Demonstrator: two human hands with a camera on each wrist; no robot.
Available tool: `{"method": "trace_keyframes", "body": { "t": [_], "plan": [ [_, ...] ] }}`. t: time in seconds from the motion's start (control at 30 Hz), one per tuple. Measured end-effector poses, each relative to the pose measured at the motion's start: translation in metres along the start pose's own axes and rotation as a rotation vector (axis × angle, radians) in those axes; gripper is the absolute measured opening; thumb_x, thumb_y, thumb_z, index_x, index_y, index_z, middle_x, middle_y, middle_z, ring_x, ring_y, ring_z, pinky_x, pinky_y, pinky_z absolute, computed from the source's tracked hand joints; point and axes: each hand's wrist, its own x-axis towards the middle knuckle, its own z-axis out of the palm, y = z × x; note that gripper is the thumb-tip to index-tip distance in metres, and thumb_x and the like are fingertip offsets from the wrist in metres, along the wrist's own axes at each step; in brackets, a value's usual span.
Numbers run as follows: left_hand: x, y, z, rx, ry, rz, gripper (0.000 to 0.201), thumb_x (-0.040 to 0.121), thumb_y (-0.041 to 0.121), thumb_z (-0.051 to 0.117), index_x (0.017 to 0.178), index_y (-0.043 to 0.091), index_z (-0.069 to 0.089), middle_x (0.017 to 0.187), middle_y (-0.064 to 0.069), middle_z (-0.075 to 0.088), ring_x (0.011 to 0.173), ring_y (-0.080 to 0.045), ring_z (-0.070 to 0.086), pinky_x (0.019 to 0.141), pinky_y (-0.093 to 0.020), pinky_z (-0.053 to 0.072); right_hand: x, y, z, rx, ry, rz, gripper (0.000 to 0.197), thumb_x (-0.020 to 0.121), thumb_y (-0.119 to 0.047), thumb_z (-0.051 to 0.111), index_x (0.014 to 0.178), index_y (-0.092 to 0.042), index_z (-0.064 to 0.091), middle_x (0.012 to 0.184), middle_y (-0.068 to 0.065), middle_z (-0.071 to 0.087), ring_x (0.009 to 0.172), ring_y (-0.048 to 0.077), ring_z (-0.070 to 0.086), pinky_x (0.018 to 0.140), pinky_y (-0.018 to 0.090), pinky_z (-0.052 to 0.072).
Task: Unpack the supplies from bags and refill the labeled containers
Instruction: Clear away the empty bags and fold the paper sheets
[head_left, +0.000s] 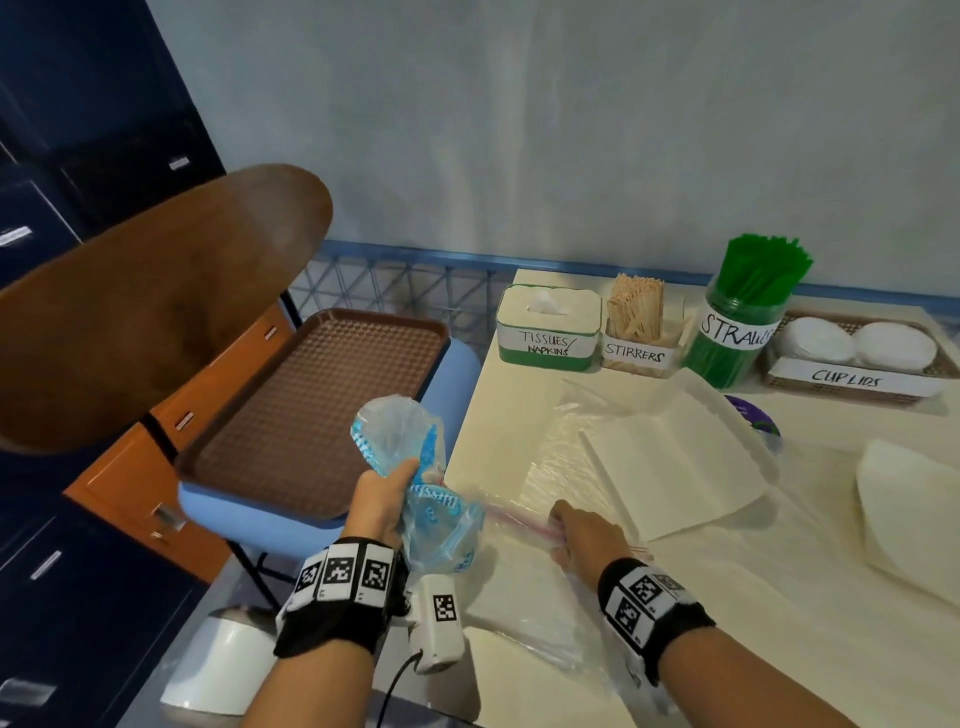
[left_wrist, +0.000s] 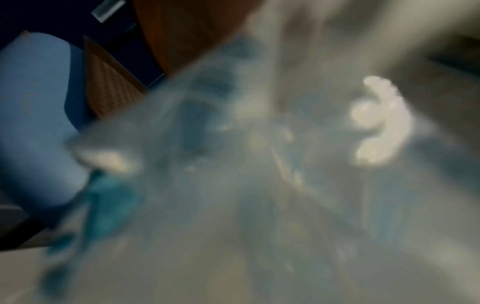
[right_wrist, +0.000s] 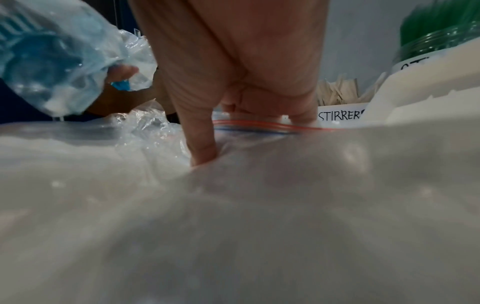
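My left hand (head_left: 397, 480) grips a crumpled clear wrapper with blue print (head_left: 410, 447) just off the table's left edge; the left wrist view shows the wrapper (left_wrist: 233, 164) only as a blur. My right hand (head_left: 561, 527) pinches the red-and-blue zip edge of a clear zip bag (head_left: 561, 452) lying flat on the cream table (head_left: 779, 597). In the right wrist view the thumb (right_wrist: 202, 148) presses into the plastic and the fingers curl over the zip strip (right_wrist: 265, 124). A stack of white napkins (head_left: 675, 467) lies at the bag; inside or on top, I cannot tell.
Labeled containers line the back: tissues/napkins box (head_left: 548, 330), stirrers (head_left: 636, 332), straws jar (head_left: 737, 322), cup lids basket (head_left: 852, 358). Another white paper stack (head_left: 914, 514) sits at the right. Left of the table a brown tray (head_left: 322, 410) rests on a blue seat.
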Motion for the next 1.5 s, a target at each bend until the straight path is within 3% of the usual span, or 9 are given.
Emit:
{"method": "trace_keyframes", "body": {
  "t": [0.13,0.37,0.57,0.73,0.87,1.03,1.13,1.3,1.5],
  "plan": [
    [-0.003,0.002,0.003,0.027,0.008,0.019,0.009,0.089,0.003,0.055,0.095,-0.002,0.060,0.062,-0.009,0.059,0.052,-0.020,0.056,0.055,-0.028,0.048,-0.003,0.005,-0.008,-0.026,-0.037,0.025,0.004,0.089,-0.017,0.043,0.088,-0.019,0.046,0.088,-0.003,0.049,0.084,0.019,0.051,0.074,0.026,0.038],
    [-0.026,0.013,0.027,0.079,-0.061,0.024,0.034,0.081,0.036,0.069,0.089,0.003,0.064,0.072,-0.010,0.058,0.068,-0.024,0.056,0.069,-0.034,0.049,-0.017,0.039,-0.042,0.425,0.078,0.079,0.020,0.092,-0.015,0.049,0.076,-0.021,0.038,0.070,-0.007,0.043,0.063,0.009,0.042,0.053,0.016,0.029],
    [-0.059,0.002,0.082,0.090,-0.253,-0.014,0.020,0.081,0.026,0.069,0.075,0.013,0.055,0.043,0.008,0.052,0.038,-0.006,0.050,0.039,-0.014,0.041,-0.029,0.040,-0.075,0.903,0.304,-0.074,0.032,0.090,-0.005,0.051,0.121,-0.015,0.052,0.108,0.005,0.063,0.099,0.021,0.058,0.087,0.031,0.045],
    [-0.074,-0.006,0.108,0.009,-0.441,-0.075,0.025,0.086,0.022,0.062,0.105,0.007,0.060,0.084,-0.005,0.071,0.075,-0.016,0.068,0.065,-0.027,0.055,-0.032,0.025,-0.078,1.054,0.191,-0.262,0.033,0.092,-0.003,0.048,0.109,-0.030,0.058,0.114,0.001,0.065,0.107,0.016,0.060,0.094,0.029,0.048],
    [-0.082,-0.005,0.113,0.009,-0.451,-0.130,0.047,0.066,0.041,0.067,0.097,0.006,0.065,0.088,-0.013,0.071,0.087,-0.027,0.066,0.087,-0.039,0.051,-0.029,0.014,-0.066,0.980,0.094,-0.323,0.038,0.092,-0.001,0.045,0.123,-0.022,0.054,0.121,0.000,0.061,0.114,0.011,0.055,0.101,0.023,0.040],
    [-0.084,0.001,0.110,-0.120,-0.200,-0.083,0.022,0.079,0.018,0.072,0.090,0.000,0.065,0.070,-0.010,0.069,0.058,-0.017,0.068,0.051,-0.023,0.053,-0.024,0.002,-0.060,0.894,0.013,-0.366,0.016,0.088,-0.029,0.055,0.096,-0.017,0.060,0.088,0.000,0.061,0.082,0.013,0.055,0.078,0.028,0.043],
    [-0.072,0.008,0.092,-0.106,-0.021,-0.040,0.016,0.074,0.008,0.071,0.087,-0.001,0.069,0.073,-0.010,0.068,0.062,-0.021,0.062,0.060,-0.027,0.050,-0.011,0.008,-0.048,0.968,0.173,-0.149,0.019,0.095,-0.025,0.049,0.105,-0.017,0.064,0.107,0.003,0.067,0.098,0.016,0.063,0.081,0.026,0.048],
    [-0.064,0.014,0.061,-0.032,0.024,-0.030,0.010,0.079,0.008,0.063,0.071,0.006,0.059,0.061,-0.009,0.056,0.054,-0.020,0.051,0.053,-0.025,0.044,0.019,0.034,0.004,0.156,0.040,-0.014,0.059,0.092,-0.015,0.051,0.145,-0.012,0.024,0.149,0.006,0.028,0.131,0.023,0.038,0.109,0.027,0.031],
    [-0.063,-0.001,0.052,-0.015,-0.009,-0.044,0.027,0.083,0.010,0.067,0.060,0.008,0.054,0.049,-0.003,0.052,0.037,-0.010,0.050,0.048,-0.021,0.043,0.037,0.036,-0.002,-0.080,0.054,0.032,0.028,0.093,-0.003,0.041,0.120,-0.005,0.049,0.125,0.012,0.052,0.114,0.025,0.053,0.088,0.027,0.041]
  ]
}}
